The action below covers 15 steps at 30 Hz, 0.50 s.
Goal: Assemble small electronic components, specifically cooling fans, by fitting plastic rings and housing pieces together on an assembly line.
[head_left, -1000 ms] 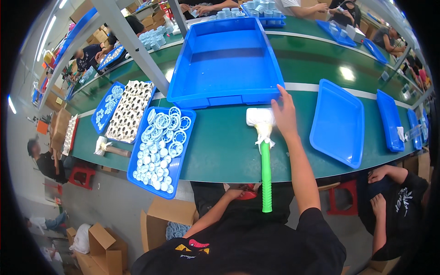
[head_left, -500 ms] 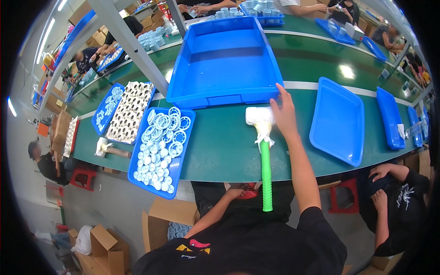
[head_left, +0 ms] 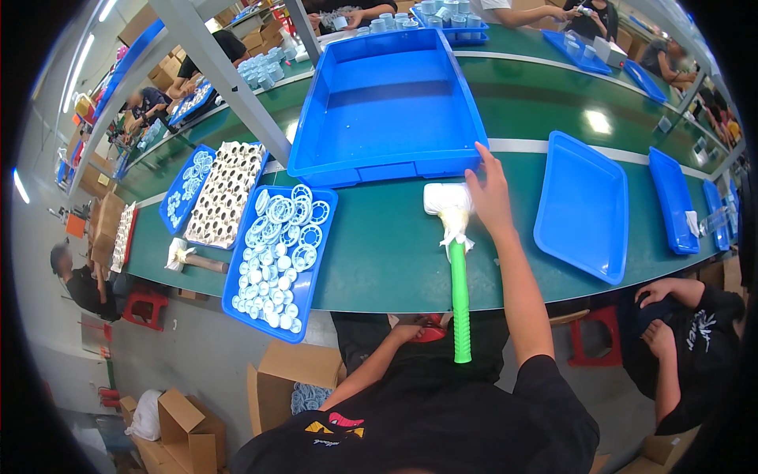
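My right hand (head_left: 491, 197) is open, fingers apart, with a raised fingertip at the near right corner of the large blue bin (head_left: 379, 167). Just left of its palm lies a mallet (head_left: 459, 296), its head wrapped in white cloth and its green ribbed handle jutting over the table edge toward me. My left hand (head_left: 407, 329) rests low by my lap, below the table edge, its fingers loosely extended and holding nothing that I can see. Pale blue rings and round caps (head_left: 272, 276) fill a blue tray (head_left: 230, 294) to the left.
Further left are a cardboard-coloured holed tray (head_left: 225, 193), another blue tray of rings (head_left: 185, 189) and a second cloth-wrapped mallet (head_left: 197, 257). An empty blue tray (head_left: 583, 209) lies right. A grey post (head_left: 237, 91) rises behind. A co-worker (head_left: 683, 340) sits at right; cartons (head_left: 296, 367) stand below.
My hands and the mallet stay in place. Across the table, a person's hands now hold up a pale blue cup. The view has shifted very slightly.
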### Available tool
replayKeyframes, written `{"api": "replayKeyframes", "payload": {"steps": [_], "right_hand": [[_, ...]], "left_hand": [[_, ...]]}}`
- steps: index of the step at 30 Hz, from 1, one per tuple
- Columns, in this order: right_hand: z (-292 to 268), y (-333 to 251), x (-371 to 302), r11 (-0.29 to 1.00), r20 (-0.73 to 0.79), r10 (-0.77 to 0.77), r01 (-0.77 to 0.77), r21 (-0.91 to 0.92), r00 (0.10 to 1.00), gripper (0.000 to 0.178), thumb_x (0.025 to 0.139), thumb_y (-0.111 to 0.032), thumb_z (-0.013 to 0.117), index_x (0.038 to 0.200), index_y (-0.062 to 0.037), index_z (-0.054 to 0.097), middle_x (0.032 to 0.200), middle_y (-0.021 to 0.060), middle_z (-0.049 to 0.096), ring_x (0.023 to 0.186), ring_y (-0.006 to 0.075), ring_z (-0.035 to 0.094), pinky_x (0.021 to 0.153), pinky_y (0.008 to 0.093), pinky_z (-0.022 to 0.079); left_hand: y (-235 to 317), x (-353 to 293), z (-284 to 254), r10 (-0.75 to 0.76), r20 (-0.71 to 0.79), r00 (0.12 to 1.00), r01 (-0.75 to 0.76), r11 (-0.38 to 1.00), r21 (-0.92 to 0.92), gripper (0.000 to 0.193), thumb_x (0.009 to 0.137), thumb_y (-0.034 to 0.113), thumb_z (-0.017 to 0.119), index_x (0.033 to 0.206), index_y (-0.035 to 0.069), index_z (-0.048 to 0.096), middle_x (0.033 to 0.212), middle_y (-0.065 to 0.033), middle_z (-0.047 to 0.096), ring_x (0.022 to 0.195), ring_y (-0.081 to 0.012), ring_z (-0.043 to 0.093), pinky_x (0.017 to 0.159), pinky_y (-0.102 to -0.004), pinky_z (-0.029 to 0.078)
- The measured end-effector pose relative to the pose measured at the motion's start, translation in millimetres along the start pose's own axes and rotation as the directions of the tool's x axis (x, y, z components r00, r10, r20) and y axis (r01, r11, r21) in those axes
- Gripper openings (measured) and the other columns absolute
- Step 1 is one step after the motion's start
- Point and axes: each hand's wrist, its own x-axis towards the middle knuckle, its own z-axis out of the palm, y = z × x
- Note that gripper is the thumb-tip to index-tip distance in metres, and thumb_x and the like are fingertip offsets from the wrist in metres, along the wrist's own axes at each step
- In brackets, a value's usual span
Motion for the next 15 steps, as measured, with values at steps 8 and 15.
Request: {"api": "replayKeyframes", "payload": {"steps": [8,15], "right_hand": [[-1.7,-6.3,-0.7,1.000,0.017,0.022,-0.021,-0.019,1.000,0.058,0.097,-0.011,0.063,0.151,-0.0153,0.046,0.129,0.0178,0.057,0.112,0.0326,0.062,0.084,0.0371,0.056],[-2.8,-6.7,-1.1,1.000,0.025,0.019,-0.019,0.009,1.000,0.058,0.097,-0.011,0.063,0.152,-0.0155,0.045,0.131,0.0187,0.056,0.113,0.0336,0.062,0.086,0.0378,0.055]], "left_hand": [[-8.7,6.9,-1.2,0.026,0.009,1.000,-0.027,1.000,0.015,0.044,0.105,0.039,0.056,0.119,-0.002,0.064,0.076,-0.0066,0.071,0.060,-0.0127,0.068,0.052,-0.0247,0.053],[-2.1,-1.0,0.4,0.030,-0.025,0.999,-0.031,0.999,-0.028,0.047,0.104,0.043,0.058,0.120,-0.001,0.063,0.076,-0.0056,0.070,0.059,-0.0125,0.067,0.051,-0.0239,0.051]]}}
